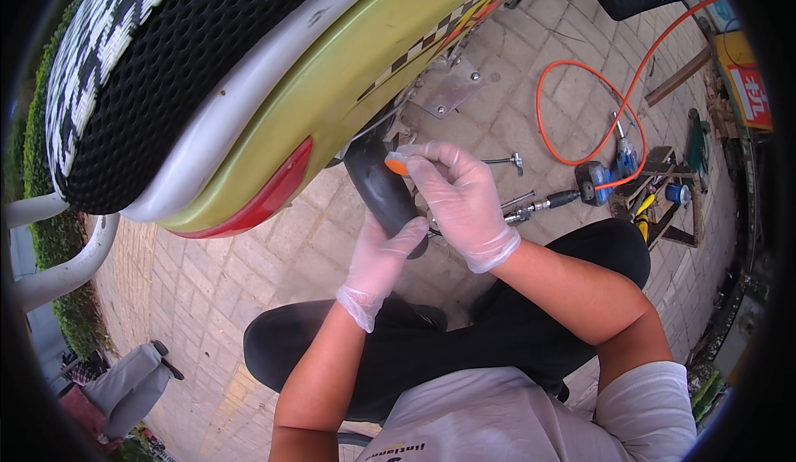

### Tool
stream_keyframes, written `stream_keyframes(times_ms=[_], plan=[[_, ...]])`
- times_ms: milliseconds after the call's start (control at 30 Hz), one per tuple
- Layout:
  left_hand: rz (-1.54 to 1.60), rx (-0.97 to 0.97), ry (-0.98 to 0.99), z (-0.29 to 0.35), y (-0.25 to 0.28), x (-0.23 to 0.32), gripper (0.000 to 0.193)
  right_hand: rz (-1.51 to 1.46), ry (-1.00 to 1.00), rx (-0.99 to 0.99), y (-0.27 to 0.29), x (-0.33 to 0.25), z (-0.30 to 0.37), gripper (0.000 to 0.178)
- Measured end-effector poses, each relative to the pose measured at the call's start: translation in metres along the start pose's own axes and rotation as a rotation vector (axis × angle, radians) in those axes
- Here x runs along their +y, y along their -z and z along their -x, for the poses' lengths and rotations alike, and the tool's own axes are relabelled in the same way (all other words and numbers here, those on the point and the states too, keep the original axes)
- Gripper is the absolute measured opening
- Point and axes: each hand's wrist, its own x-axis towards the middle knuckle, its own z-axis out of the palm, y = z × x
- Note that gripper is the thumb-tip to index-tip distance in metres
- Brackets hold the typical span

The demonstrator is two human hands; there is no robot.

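Both hands wear thin clear gloves. My left hand (pixel 375 267) is wrapped round the lower part of a smooth black rubber inner tube (pixel 380 187), its thumb on top and its fingers partly hidden underneath. The tube bulges out below the rear of a yellow-green scooter (pixel 352 68) with a red tail light (pixel 269 197). Close above the tube, my right hand (pixel 460 201) pinches a small orange piece (pixel 395 164), with pale film showing beside it. Whether that piece touches the tube I cannot tell.
Right of my hands, a metal-headed tool (pixel 517 163) and a black-gripped air tool (pixel 547 203) lie on the paving. Farther right are an orange hose (pixel 541 101), a blue power tool (pixel 594 182) and a metal frame (pixel 696 188). A white scooter rail (pixel 70 275) stands left.
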Motion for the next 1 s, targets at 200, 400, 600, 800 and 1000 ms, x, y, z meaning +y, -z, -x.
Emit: stream_keyframes(times_ms=[200,400,600,800,1000], plan=[[-0.007,-0.001,-0.007,0.0000,-0.0001,0.0005,0.054,0.001,0.003,-0.002,-0.0009,0.0021,0.0001,0.018],[-0.010,0.004,-0.019,-0.0002,-0.0002,0.0010,0.055,-0.013,0.000,0.006,-0.0021,0.0023,0.0007,0.018],[0.013,0.015,0.011,0.0015,-0.0023,0.0025,0.053,0.001,-0.019,0.005,-0.0017,0.0034,0.0007,0.018],[-0.015,0.017,-0.026,-0.0001,-0.0049,0.0035,0.052,0.048,-0.005,-0.004,-0.0015,0.0051,0.0020,0.018],[-0.035,0.027,-0.029,0.0004,-0.0053,0.0045,0.052,0.126,0.051,-0.035,-0.0019,0.0090,0.0022,0.016]])
